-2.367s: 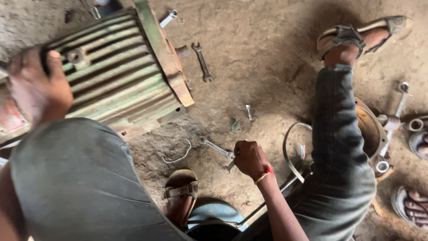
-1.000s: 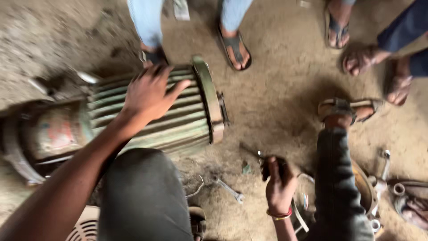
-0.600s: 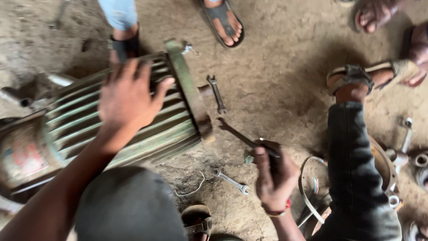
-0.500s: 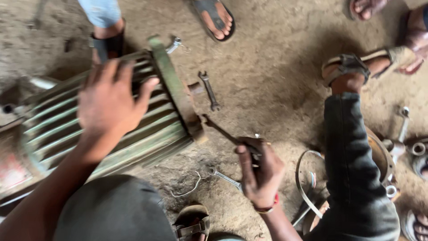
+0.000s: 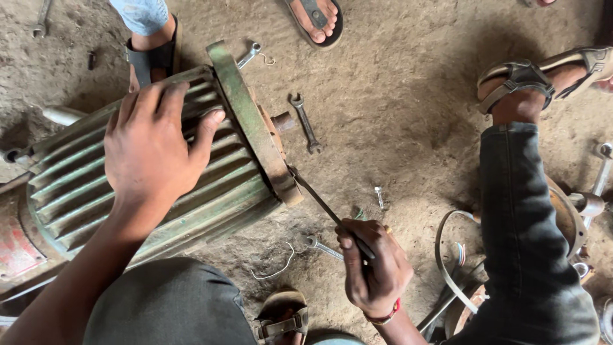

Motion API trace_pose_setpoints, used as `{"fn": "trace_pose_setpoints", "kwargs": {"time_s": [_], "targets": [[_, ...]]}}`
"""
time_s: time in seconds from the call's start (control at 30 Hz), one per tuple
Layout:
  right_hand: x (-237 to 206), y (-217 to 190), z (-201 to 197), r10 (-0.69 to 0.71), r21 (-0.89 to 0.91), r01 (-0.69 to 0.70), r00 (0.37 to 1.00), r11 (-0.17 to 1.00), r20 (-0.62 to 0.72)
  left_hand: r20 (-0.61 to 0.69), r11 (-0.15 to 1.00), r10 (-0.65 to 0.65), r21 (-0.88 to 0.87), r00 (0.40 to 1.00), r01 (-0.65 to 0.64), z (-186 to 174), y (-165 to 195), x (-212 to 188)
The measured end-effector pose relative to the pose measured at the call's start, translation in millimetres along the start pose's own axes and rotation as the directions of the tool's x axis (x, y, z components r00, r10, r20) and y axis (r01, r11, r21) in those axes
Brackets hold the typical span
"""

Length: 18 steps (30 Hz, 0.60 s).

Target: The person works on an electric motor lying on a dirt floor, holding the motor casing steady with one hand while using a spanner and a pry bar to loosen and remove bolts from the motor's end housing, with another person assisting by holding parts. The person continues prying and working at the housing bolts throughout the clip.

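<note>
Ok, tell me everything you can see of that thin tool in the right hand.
The thin tool is a slim, dark metal bar, probably a flat screwdriver or chisel. The right hand grips its lower end; it slants up-left, its tip at the seam under the green motor's end rim. The left hand rests on the motor's fins.

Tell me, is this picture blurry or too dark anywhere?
Head view: mostly sharp, in soft even daylight with no glare. The left hand on the green ribbed metal motor casing and the right hand, in a closed grip on the thin dark metal rod, look crisp. A dim shadow falls on the brown dirt floor near the sandalled foot; the grey trouser knee at the bottom is slightly soft.
</note>
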State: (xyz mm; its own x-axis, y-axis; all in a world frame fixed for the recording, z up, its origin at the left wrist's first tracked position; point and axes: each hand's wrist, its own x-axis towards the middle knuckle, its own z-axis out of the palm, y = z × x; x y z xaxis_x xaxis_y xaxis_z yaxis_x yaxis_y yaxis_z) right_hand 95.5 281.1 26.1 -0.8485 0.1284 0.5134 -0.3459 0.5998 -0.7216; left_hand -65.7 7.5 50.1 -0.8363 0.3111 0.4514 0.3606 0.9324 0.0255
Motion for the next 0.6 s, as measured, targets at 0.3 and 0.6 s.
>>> {"fn": "trace_pose_setpoints", "kwargs": {"time_s": [0.3, 0.6], "targets": [[-20, 18, 5, -0.02, 0.107, 0.02, 1.0, 0.994, -0.007, 0.014, 1.0, -0.005, 0.002, 1.0, 0.005, 0, -1, -2], [24, 41, -4, -0.262, 0.178, 0.229, 0.945, 0.957, 0.194, 0.008, 0.999, 0.021, 0.033, 1.0, -0.021, 3, -2, -6]]}}
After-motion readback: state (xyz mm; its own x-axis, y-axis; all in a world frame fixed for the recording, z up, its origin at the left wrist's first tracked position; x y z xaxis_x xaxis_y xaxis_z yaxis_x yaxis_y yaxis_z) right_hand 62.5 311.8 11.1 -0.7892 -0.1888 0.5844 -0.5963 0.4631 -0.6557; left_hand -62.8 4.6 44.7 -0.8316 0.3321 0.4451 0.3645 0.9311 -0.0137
